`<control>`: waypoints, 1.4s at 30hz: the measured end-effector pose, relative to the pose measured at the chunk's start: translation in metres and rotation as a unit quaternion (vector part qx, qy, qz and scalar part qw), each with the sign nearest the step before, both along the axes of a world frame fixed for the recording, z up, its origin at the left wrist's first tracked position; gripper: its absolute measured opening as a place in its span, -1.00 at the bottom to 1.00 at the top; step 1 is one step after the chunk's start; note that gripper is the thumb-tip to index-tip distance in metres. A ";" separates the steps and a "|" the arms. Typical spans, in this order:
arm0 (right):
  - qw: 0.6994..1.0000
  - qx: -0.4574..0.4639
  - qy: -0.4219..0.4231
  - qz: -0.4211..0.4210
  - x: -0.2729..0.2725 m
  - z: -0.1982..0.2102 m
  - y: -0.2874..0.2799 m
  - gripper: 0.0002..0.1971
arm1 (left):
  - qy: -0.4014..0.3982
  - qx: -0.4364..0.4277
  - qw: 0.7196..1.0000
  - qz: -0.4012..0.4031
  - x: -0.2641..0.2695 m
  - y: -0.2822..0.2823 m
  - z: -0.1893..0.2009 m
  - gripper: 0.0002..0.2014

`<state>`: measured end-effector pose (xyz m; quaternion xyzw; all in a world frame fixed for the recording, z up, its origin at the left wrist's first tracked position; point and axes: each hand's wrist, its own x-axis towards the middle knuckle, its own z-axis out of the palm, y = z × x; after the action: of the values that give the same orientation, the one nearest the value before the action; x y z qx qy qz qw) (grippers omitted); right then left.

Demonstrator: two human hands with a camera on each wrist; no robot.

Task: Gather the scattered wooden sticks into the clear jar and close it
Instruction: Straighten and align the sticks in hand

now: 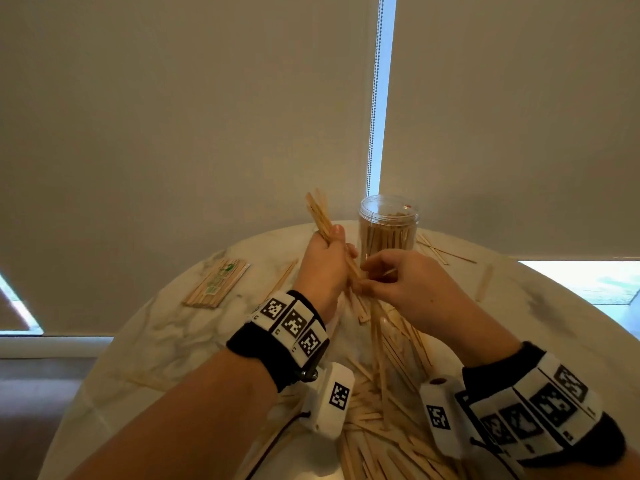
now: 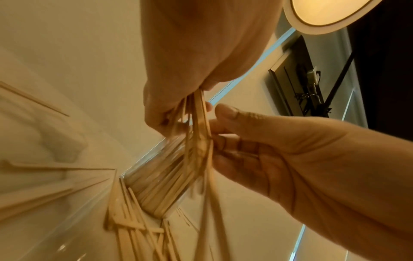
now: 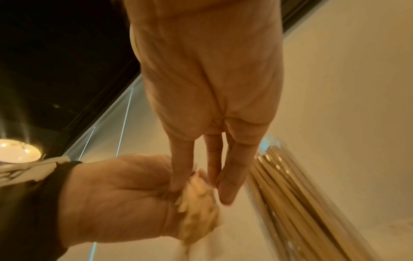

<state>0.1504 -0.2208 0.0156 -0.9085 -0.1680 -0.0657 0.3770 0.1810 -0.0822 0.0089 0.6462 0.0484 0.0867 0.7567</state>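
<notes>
My left hand [image 1: 330, 252] grips a bundle of wooden sticks [image 1: 317, 211] that stands tilted above the table, tops leaning away to the left. My right hand [image 1: 372, 277] pinches the lower part of the same bundle [image 2: 198, 127] between thumb and fingers. Right behind both hands stands the clear jar [image 1: 388, 233], open-topped and partly filled with upright sticks. In the right wrist view the bundle's ends [image 3: 196, 199] show below my fingertips, with the jar [image 3: 290, 194] to the right. Many loose sticks [image 1: 381, 403] lie scattered between my forearms. No lid is in view.
The round marble table [image 1: 156, 341] carries a flat packet of sticks [image 1: 216, 284] at the left. A few more loose sticks [image 1: 440, 251] lie right of the jar, and one [image 1: 485, 282] further right. Window blinds with a bead chain [image 1: 374, 98] hang behind the table.
</notes>
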 end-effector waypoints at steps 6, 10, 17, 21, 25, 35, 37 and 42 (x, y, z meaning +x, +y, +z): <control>0.999 -0.017 0.039 -0.022 -0.001 0.003 -0.003 -0.84 | -0.044 -0.149 0.988 -0.010 0.002 0.001 0.010 -0.83; 0.999 -0.007 0.051 -0.003 -0.001 0.006 -0.002 -0.86 | -0.110 -0.198 0.974 0.003 0.006 0.000 0.017 -0.81; 0.995 -0.060 0.079 0.015 -0.003 0.005 -0.002 -0.87 | -0.155 -0.279 0.947 -0.030 0.006 0.008 0.034 -0.76; 0.996 -0.049 0.075 0.023 -0.004 0.009 -0.005 -0.91 | -0.176 -0.287 0.942 -0.013 0.006 0.020 0.047 -0.73; 0.994 -0.023 0.086 0.063 -0.010 0.019 0.001 -0.85 | -0.171 -0.293 0.941 -0.017 0.002 0.011 0.047 -0.72; 0.998 -0.055 -0.016 -0.002 -0.020 0.052 -0.022 -0.82 | -0.141 -0.057 0.975 -0.160 -0.010 -0.007 0.036 -0.62; 0.994 0.052 -0.081 -0.052 -0.022 0.065 -0.036 -0.77 | -0.140 0.029 0.966 -0.217 -0.015 -0.010 0.031 -0.67; 0.958 0.196 -0.157 -0.135 -0.035 0.085 -0.051 -0.48 | -0.215 0.274 0.888 -0.299 -0.024 -0.022 0.027 -0.71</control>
<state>0.1157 -0.2717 0.1009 -0.8092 -0.0844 -0.2894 0.5043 0.1565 -0.1044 0.0358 0.7775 -0.3365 0.0028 0.5313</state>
